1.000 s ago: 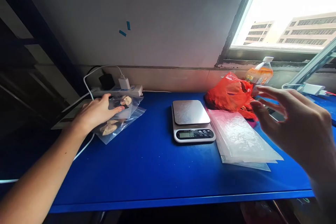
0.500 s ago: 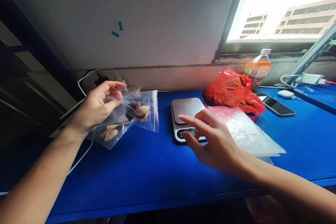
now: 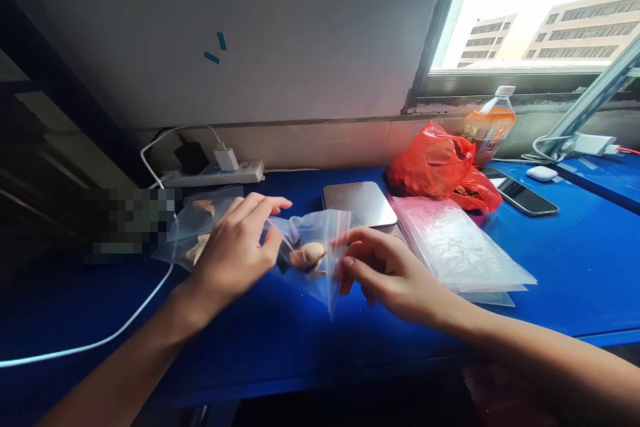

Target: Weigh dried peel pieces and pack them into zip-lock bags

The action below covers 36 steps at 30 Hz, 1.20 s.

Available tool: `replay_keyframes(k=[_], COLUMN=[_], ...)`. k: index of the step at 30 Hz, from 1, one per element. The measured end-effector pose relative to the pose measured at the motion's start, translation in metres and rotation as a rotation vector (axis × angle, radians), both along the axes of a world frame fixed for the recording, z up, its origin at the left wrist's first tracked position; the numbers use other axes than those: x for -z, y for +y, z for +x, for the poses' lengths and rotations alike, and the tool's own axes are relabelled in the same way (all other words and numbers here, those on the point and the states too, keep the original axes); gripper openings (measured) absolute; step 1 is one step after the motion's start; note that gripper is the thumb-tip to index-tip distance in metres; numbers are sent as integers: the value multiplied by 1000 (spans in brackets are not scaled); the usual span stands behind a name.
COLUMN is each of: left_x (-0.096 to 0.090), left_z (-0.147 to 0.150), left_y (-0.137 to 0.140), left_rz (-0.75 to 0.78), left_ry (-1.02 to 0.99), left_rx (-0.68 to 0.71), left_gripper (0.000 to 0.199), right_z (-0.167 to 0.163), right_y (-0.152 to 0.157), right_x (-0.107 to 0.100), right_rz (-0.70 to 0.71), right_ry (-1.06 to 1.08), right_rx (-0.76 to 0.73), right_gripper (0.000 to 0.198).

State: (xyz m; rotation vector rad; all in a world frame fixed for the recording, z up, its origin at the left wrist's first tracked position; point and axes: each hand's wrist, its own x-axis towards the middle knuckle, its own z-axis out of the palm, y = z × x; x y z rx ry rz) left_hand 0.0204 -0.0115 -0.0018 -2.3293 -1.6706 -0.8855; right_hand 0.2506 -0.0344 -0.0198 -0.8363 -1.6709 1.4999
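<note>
A clear zip-lock bag (image 3: 293,283) hangs over the blue table between my hands, with tan and pale dried-looking pieces (image 3: 309,255) inside. My left hand (image 3: 237,240) pinches its left end between thumb and fingers, the index finger stretched out. At the opposite end, my right hand (image 3: 387,270) has its fingers on the zip edge with the red line. Just behind my right hand is a kitchen scale (image 3: 359,203); its display is hidden. More clear bags (image 3: 220,199) with similar pieces lie behind and left of my left hand, partly covered by it.
Flat clear bags (image 3: 465,247) are stacked right of the scale. Behind them sit a red plastic bag (image 3: 430,163), a drink bottle (image 3: 493,123) and a phone (image 3: 525,195). A power strip (image 3: 245,172) runs along the wall, and a white cable (image 3: 125,327) crosses the table's left side.
My left hand has brought the zip-lock bag right and toward me, away from the other filled bags. My right hand has come down from over the scale and taken the zip edge.
</note>
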Motion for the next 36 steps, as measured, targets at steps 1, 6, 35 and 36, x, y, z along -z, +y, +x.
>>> replay_keyframes(k=[1,6,35,36], left_x=[5,24,9,9], left_z=[2,20,33,33], left_y=[-2,-18,-28,-29], left_rz=[128,416,-483,-465], left_ry=[86,165,-251,-214], left_rx=[-22,142,431,426], left_gripper=[37,38,11,12], right_z=[-1,-5,-10,-10], right_y=[-1,-8,1,1], right_x=[1,1,16,15], right_rz=[-11,41,175,177], right_ry=[-7,-29,-13,-5], right_rx=[-4,13,130,133], right_gripper=[20,11,23,23])
